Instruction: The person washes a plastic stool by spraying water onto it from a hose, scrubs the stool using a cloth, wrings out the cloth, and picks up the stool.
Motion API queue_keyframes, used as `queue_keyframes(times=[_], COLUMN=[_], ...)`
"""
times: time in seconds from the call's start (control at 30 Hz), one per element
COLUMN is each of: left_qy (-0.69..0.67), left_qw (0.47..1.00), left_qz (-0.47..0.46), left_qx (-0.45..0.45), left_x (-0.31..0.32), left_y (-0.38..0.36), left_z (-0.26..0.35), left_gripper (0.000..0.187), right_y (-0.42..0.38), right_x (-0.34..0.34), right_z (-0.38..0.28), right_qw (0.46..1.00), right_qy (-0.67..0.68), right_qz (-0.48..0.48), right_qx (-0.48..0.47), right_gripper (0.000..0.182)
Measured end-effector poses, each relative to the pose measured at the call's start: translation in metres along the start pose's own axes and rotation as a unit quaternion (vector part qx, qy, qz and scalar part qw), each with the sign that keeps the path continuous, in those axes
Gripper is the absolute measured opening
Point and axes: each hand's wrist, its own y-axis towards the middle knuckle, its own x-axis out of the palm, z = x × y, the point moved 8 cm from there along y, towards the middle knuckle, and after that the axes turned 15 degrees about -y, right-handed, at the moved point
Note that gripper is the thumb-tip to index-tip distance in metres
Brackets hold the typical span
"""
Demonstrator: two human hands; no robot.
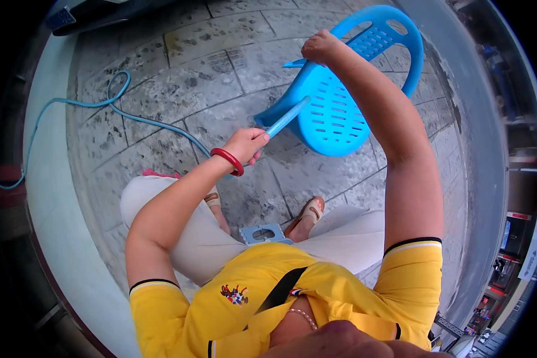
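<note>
1. Our left hand (pixel 249 145) is wrapped around the light-blue hose (pixel 286 117), and the hose end points to the chair's slotted surface.
2. Our right hand (pixel 319 46) touches the far edge of the plastic chair (pixel 337 122); its fingertips are hidden, so we cannot tell their grip.
3. The chair is ahead of us, on the stone pavement (pixel 209 36).
4. It is bright blue, with a rounded backrest.

There is one chair (pixel 339 132), one hose (pixel 155 124), one bangle (pixel 230 157), one necklace (pixel 306 317) and two sandals (pixel 314 210).
</note>
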Motion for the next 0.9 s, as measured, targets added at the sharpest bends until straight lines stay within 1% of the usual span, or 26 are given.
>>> queue_keyframes(times=[0.03, 0.1, 0.13, 0.17, 0.2, 0.23, 0.27, 0.33, 0.37, 0.4, 0.43, 0.47, 0.5, 0.53, 0.57, 0.6, 0.67, 0.7, 0.77, 0.8, 0.83, 0.87, 0.9], left_qy=[0.019, 0.002, -0.012, -0.009, -0.006, -0.014, -0.021, -0.041, -0.065, -0.062, -0.074, -0.086, -0.085, -0.106, -0.125, -0.121, -0.14, -0.131, -0.106, -0.088, -0.091, -0.043, -0.041], left_qw=[1.0, 1.0, 1.0, 1.0, 1.0, 1.0, 0.999, 0.998, 0.997, 0.997, 0.996, 0.995, 0.995, 0.994, 0.992, 0.992, 0.99, 0.99, 0.994, 0.995, 0.995, 0.997, 0.996], left_qz=[-0.016, -0.015, -0.017, -0.013, -0.012, -0.005, 0.001, 0.002, 0.005, 0.003, 0.002, 0.002, 0.001, -0.001, -0.003, -0.005, -0.025, -0.039, -0.037, -0.037, -0.023, -0.019, -0.015], left_qx=[0.003, -0.005, -0.012, -0.012, -0.012, -0.019, -0.026, -0.038, -0.044, -0.044, -0.044, -0.044, -0.042, -0.035, -0.03, -0.033, -0.024, -0.019, -0.003, 0.013, 0.04, 0.065, 0.074], left_x=[0.002, 0.002, 0.004, 0.004, 0.003, 0.003, 0.003, 0.005, 0.005, 0.007, 0.008, 0.01, 0.012, 0.016, 0.022, 0.029, 0.047, 0.057, 0.072, 0.08, 0.083, 0.083, 0.09], left_y=[0.005, 0.01, 0.01, 0.009, 0.012, 0.014, 0.015, 0.02, 0.024, 0.026, 0.028, 0.03, 0.032, 0.034, 0.034, 0.034, 0.036, 0.038, 0.042, 0.046, 0.053, 0.071, 0.067], left_z=[-0.005, -0.011, -0.014, -0.011, -0.008, -0.008, -0.009, -0.015, -0.017, -0.019, -0.02, -0.021, -0.021, -0.019, -0.018, -0.02, -0.019, -0.02, -0.025, -0.03, -0.037, -0.056, -0.052], left_gripper=[0.029, 0.029, 0.029, 0.028, 0.028, 0.028, 0.027, 0.028, 0.028, 0.028, 0.028, 0.028, 0.028, 0.028, 0.028, 0.028, 0.029, 0.027, 0.025, 0.024, 0.021, 0.023, 0.023], right_y=[0.02, 0.047, 0.057, 0.065, 0.064, 0.066, 0.065, 0.049, 0.038, 0.01, -0.023, -0.041, -0.06, -0.07, -0.08, -0.087, -0.082, -0.085, -0.088, -0.093, -0.098, -0.104, -0.105], right_x=[-0.006, -0.026, -0.039, -0.054, -0.069, -0.078, -0.076, -0.086, -0.082, -0.087, -0.086, -0.071, -0.054, -0.029, 0.0, 0.015, 0.067, 0.071, 0.073, 0.072, 0.073, 0.075, 0.082], right_z=[-0.015, -0.047, -0.064, -0.081, -0.09, -0.093, -0.097, -0.092, -0.096, -0.091, -0.083, -0.083, -0.084, -0.09, -0.102, -0.116, -0.164, -0.172, -0.201, -0.202, -0.207, -0.215, -0.222], right_qw=[0.997, 0.995, 0.989, 0.982, 0.984, 0.981, 0.981, 0.955, 0.955, 0.91, 0.837, 0.807, 0.764, 0.727, 0.673, 0.669, 0.544, 0.539, 0.35, 0.342, 0.28, 0.216, 0.184], right_qy=[-0.01, -0.028, -0.045, -0.046, -0.061, -0.059, -0.056, -0.007, -0.006, 0.119, 0.237, 0.349, 0.456, 0.558, 0.649, 0.652, 0.786, 0.788, 0.907, 0.91, 0.935, 0.954, 0.958], right_qz=[0.079, 0.09, 0.139, 0.173, 0.158, 0.181, 0.182, 0.295, 0.293, 0.39, 0.477, 0.451, 0.418, 0.331, 0.237, 0.235, 0.111, 0.117, 0.084, 0.088, 0.049, 0.011, 0.014], right_qx=[0.009, -0.026, -0.032, -0.058, -0.053, -0.035, -0.035, 0.029, 0.032, 0.08, 0.125, 0.155, 0.182, 0.225, 0.264, 0.268, 0.271, 0.272, 0.218, 0.215, 0.213, 0.207, 0.218], right_gripper=[0.016, 0.014, 0.014, 0.014, 0.015, 0.017, 0.017, 0.017, 0.017, 0.017, 0.017, 0.02, 0.022, 0.022, 0.026, 0.026, 0.033, 0.033, 0.037, 0.037, 0.035, 0.033, 0.031])
